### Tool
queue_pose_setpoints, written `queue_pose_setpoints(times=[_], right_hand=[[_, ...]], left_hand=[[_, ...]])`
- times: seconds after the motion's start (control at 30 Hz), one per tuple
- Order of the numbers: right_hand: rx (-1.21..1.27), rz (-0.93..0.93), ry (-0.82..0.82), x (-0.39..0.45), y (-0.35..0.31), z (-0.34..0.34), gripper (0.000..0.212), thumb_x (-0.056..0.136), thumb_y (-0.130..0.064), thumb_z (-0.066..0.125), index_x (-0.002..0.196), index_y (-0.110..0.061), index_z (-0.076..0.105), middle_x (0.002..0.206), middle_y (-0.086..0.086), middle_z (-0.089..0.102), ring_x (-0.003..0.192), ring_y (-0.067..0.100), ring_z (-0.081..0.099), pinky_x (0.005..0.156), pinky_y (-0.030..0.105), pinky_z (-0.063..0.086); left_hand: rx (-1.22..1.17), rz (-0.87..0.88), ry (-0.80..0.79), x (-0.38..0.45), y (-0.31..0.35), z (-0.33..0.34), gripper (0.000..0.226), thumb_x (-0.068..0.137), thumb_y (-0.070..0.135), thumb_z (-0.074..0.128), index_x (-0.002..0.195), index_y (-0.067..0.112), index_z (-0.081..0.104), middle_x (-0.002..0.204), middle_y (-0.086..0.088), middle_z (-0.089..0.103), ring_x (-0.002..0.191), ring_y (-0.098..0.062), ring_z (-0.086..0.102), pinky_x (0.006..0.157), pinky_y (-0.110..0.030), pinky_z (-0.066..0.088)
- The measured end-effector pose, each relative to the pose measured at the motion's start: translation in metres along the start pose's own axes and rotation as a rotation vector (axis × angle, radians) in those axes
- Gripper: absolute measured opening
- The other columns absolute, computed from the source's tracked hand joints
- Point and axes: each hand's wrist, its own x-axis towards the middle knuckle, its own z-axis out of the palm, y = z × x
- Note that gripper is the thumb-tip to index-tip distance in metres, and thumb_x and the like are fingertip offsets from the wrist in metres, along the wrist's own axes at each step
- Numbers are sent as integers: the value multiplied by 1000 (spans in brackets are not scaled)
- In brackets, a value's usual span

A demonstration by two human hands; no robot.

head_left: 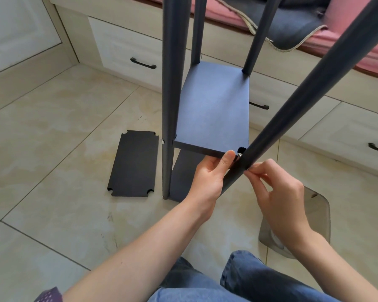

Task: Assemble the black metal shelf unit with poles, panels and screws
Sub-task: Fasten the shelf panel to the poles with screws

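Seen from above, a person sits on a tiled floor (59,162) before a part-built black shelf unit with four upright poles. The left hand (207,175) grips the near right corner of the upper panel (214,110) from below, thumb on its front edge. The right hand (279,192) pinches its fingertips together against the near right pole (292,99), probably on a screw head, though the fingers hide it. A silvery screw tip (239,155) shows in the gap between pole and panel corner.

To do this step well, the left hand should likely hold the panel level and press its notch tight to the pole, so the screw meets its hole straight. Turning gently at first would guard against cross-threading.

A lower panel (183,175) sits beneath, and the near left pole (169,83) already carries a screw (162,141). A spare panel (134,164) lies flat on the floor, just left of the unit. Drawer fronts (127,46) stand close behind, and a grey bin (314,214) sits near the right wrist. Open floor lies to the left.
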Motion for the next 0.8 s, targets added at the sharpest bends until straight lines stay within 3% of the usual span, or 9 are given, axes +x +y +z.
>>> queue_pose_setpoints(times=[0.13, 0.23, 0.33, 0.57, 0.67, 0.8], right_hand=[[191, 175, 25, 2, -6, -1, 10, 84, -8, 74, 83, -7, 64, 81, -1, 70, 78, 11, 68, 76, 23, 56], [258, 280, 30, 2, -7, -3, 12, 83, -11, 76, 83, -11, 65, 76, -3, 69, 74, 16, 69, 71, 31, 57], [242, 280, 22, 2, -8, -3, 12, 83, -13, 77, 84, -10, 66, 76, -3, 69, 73, 16, 69, 72, 33, 58], [237, 229, 22, 2, -7, 2, 11, 84, -8, 75, 84, -4, 64, 79, -1, 68, 75, 16, 68, 75, 25, 57], [240, 245, 14, 4, -8, 2, 11, 84, -10, 75, 84, -6, 65, 79, -5, 68, 75, 13, 68, 73, 25, 56], [234, 296, -24, 7, -10, 0, 10, 86, -15, 74, 86, -10, 66, 77, -6, 68, 74, 14, 68, 71, 34, 57]], left_hand=[[-1, 7, -12, 0, -1, -2, 29, 84, 54, 58, 94, 29, 69, 93, 15, 76, 89, 7, 68, 67, 1, 43], [-12, 3, -7, 1, -2, -4, 26, 83, 56, 59, 90, 33, 72, 97, 11, 77, 91, 5, 69, 67, 0, 44], [-21, -5, -9, 0, -4, -6, 23, 82, 57, 60, 90, 40, 73, 103, 10, 77, 97, 3, 69, 67, -1, 45], [38, 23, -9, 0, -4, -10, 28, 86, 58, 60, 102, 36, 69, 102, 23, 74, 98, 8, 66, 70, -1, 45], [63, 10, -2, 0, -6, -11, 13, 97, 46, 61, 96, 38, 72, 100, 20, 75, 95, 7, 67, 70, -2, 45], [88, 26, 24, 2, -5, -10, 18, 100, 37, 60, 91, 28, 74, 87, 15, 75, 84, 3, 69, 68, -5, 46]])
